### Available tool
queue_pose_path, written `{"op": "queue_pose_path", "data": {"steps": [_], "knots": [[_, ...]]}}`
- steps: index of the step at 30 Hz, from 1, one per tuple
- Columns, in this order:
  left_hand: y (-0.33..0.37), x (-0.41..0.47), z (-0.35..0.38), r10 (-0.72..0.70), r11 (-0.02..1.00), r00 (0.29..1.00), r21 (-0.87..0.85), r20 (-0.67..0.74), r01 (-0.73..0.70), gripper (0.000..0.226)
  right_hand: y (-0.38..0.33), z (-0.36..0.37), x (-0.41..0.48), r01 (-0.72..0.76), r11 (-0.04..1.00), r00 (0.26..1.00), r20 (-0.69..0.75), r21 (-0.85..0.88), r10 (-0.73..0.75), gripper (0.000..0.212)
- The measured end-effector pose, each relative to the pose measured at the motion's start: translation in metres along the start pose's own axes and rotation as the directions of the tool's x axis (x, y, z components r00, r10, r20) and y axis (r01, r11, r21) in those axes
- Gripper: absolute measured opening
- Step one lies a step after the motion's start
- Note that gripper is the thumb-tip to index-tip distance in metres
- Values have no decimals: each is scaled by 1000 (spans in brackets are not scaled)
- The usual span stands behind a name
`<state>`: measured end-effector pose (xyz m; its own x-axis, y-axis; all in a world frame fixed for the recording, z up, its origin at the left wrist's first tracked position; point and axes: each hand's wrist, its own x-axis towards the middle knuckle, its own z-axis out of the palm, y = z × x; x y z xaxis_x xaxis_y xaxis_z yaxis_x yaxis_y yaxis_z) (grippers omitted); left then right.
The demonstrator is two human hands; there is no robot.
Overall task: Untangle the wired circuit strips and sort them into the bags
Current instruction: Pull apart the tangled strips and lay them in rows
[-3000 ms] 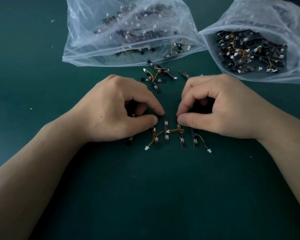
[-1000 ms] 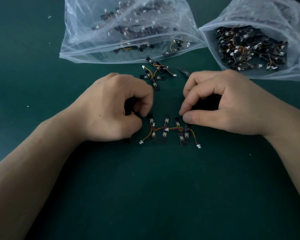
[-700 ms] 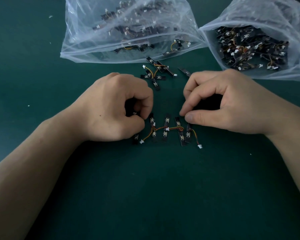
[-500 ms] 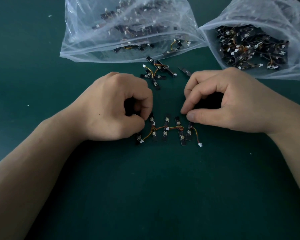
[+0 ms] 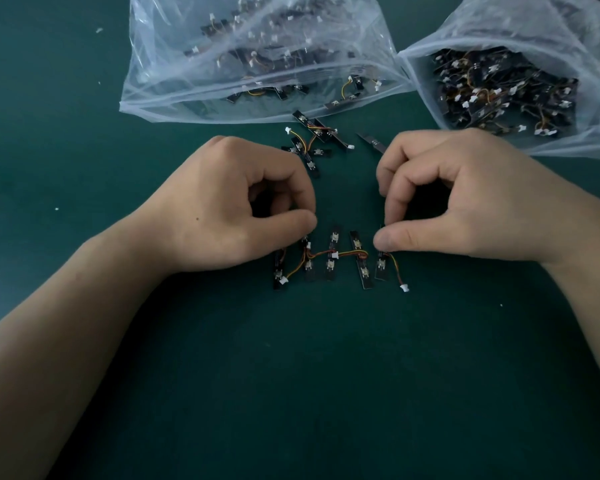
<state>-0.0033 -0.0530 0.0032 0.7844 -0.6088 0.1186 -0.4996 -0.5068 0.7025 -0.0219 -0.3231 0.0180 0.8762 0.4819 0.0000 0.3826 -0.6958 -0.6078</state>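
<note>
A row of 5 wired circuit strips (image 5: 330,258), linked by orange wires, lies on the green surface (image 5: 309,375) between the hands. The left hand (image 5: 229,206), fingers curled, pinches a strip near the row's left end between thumb and forefinger. The right hand (image 5: 465,202) pinches the top of the rightmost strip the same way. A smaller tangled cluster (image 5: 310,142) lies just beyond the hands. Farther off, the left bag (image 5: 194,81) and the right bag (image 5: 596,109) both hold strips.
</note>
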Motion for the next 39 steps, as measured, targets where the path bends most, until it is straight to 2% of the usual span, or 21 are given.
{"op": "queue_pose_path", "data": {"steps": [5,14,29,35,39], "knots": [[-1,0,1,7,1000,1000,22,1,-7,8,-2,0,0,2,1000,1000,18,27,-2,25],[-3,0,-2,24,1000,998,-10,49,-24,11,-1,13,3,57,993,998,-37,106,-53,8],[-4,1,0,21,1000,1000,10,23,-21,10,-4,18,5,50,995,998,-36,92,-47,6],[-4,1,0,25,1000,999,4,48,-25,14,-10,13,2,67,986,996,49,150,-75,26],[-4,2,-1,27,1000,997,6,66,-28,17,-11,13,3,98,990,991,77,104,-106,15]]}}
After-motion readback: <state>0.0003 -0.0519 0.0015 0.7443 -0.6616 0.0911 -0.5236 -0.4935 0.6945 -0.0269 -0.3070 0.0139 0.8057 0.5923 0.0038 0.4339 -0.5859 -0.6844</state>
